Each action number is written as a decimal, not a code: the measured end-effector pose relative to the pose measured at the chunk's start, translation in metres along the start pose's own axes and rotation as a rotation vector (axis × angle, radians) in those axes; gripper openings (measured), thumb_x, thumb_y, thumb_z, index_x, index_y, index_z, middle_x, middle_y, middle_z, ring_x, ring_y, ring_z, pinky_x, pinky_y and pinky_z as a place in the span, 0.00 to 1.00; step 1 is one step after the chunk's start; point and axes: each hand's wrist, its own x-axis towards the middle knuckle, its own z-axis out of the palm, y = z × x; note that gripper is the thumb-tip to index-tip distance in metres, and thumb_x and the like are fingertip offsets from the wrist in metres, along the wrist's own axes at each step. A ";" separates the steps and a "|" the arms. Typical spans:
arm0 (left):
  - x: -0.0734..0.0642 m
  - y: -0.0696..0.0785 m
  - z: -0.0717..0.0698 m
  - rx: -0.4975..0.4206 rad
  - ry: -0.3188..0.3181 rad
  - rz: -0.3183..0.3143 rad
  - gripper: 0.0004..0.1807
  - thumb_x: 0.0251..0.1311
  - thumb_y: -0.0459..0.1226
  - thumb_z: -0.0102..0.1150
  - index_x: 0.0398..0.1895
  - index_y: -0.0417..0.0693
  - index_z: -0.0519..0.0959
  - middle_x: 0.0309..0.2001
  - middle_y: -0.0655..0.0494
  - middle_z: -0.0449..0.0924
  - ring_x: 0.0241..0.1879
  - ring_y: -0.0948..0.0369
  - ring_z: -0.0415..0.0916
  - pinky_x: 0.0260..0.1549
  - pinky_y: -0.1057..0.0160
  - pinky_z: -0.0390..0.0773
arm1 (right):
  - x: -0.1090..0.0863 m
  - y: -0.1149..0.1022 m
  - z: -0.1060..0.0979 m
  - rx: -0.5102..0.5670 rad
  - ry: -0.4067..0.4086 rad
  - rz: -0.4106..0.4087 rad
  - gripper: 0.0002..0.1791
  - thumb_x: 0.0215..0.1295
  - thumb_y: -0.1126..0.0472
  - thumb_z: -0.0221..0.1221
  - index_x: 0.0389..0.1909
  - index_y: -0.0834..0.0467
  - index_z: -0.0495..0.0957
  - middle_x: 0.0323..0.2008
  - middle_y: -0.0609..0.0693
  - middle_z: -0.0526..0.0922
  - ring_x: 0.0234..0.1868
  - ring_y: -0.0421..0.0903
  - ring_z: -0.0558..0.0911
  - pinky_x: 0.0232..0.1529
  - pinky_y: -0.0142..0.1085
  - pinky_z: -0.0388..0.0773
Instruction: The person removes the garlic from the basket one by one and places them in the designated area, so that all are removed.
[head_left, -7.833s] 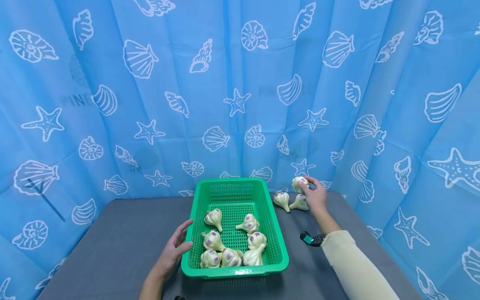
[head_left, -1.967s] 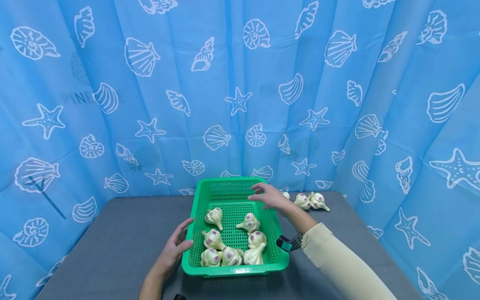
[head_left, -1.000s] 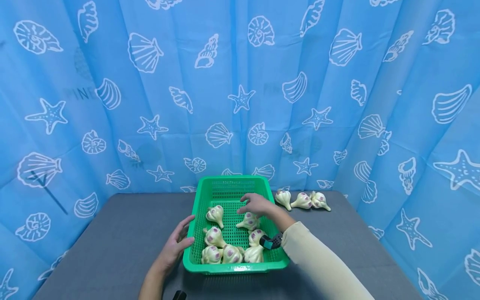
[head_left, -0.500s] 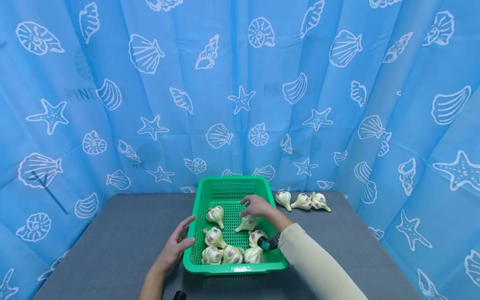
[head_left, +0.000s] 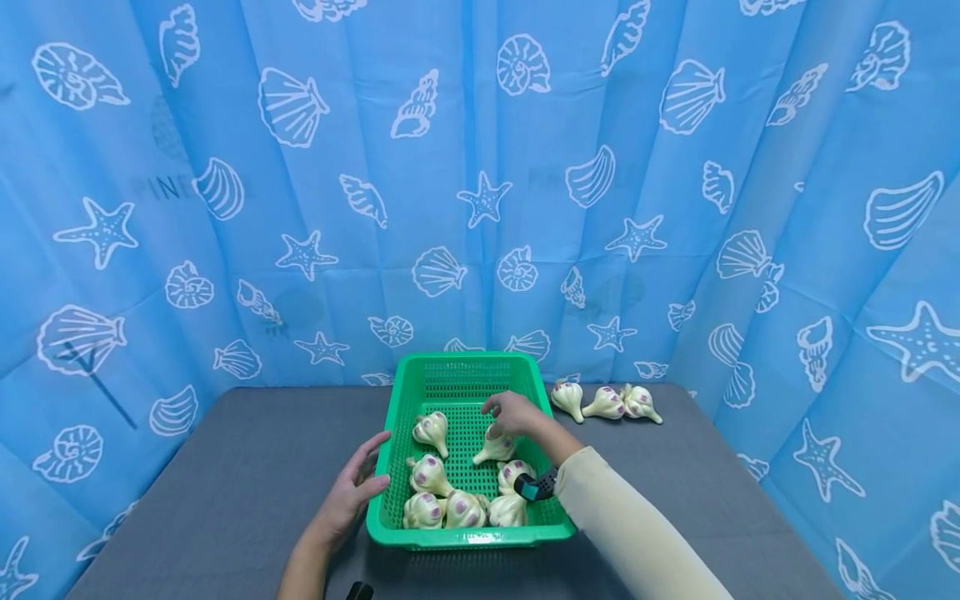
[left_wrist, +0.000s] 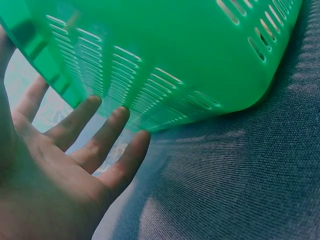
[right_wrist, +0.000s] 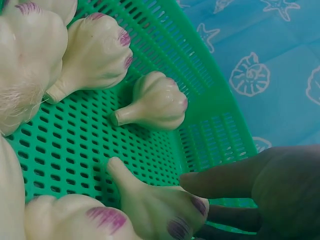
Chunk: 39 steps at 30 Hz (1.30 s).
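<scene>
A green perforated plastic basket [head_left: 480, 537] holds several garlic bulbs with purple-tinged skins. Inside it, my right hand [head_left: 516, 414] pinches a garlic bulb [head_left: 493, 448] near the basket's right side. In the right wrist view the thumb lies on the bulb's [right_wrist: 155, 210] rounded end, with the other fingers on its far side. Outside the basket's left wall is my left hand [head_left: 351, 492], thumb at the rim. The left wrist view has the left hand's fingers [left_wrist: 100, 147] extended toward the slotted wall, fingertips at or very near it.
Three garlic bulbs [head_left: 603, 403] lie in a row on the grey cloth-covered table [head_left: 247, 483], right of the basket's far end. A blue curtain [head_left: 480, 233] with white shell prints stands behind and at both sides.
Earlier my right hand held a garlic bulb at the back right; that bulb now lies on the table. The hand moved left into the basket and took hold of another, which has turned slightly.
</scene>
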 end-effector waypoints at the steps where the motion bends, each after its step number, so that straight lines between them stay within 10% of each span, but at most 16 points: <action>1: 0.000 0.000 0.000 -0.001 -0.003 0.001 0.34 0.68 0.32 0.49 0.76 0.47 0.52 0.70 0.33 0.52 0.64 0.40 0.61 0.49 0.58 0.75 | 0.000 -0.001 0.000 -0.008 0.001 0.002 0.24 0.54 0.71 0.68 0.53 0.63 0.79 0.52 0.63 0.78 0.52 0.59 0.77 0.41 0.43 0.78; 13: 0.001 -0.001 0.000 0.018 0.028 -0.011 0.34 0.68 0.33 0.51 0.75 0.50 0.54 0.69 0.35 0.54 0.64 0.41 0.62 0.49 0.55 0.75 | 0.000 -0.008 0.006 -0.126 -0.105 0.033 0.28 0.57 0.62 0.69 0.59 0.62 0.76 0.58 0.61 0.75 0.35 0.49 0.81 0.37 0.43 0.78; 39: 0.002 -0.006 0.001 0.022 0.045 -0.001 0.34 0.67 0.34 0.52 0.75 0.51 0.55 0.69 0.37 0.56 0.65 0.41 0.60 0.52 0.52 0.73 | -0.004 -0.008 0.009 -0.053 -0.158 0.156 0.28 0.57 0.69 0.67 0.61 0.57 0.76 0.54 0.57 0.76 0.39 0.51 0.79 0.38 0.51 0.80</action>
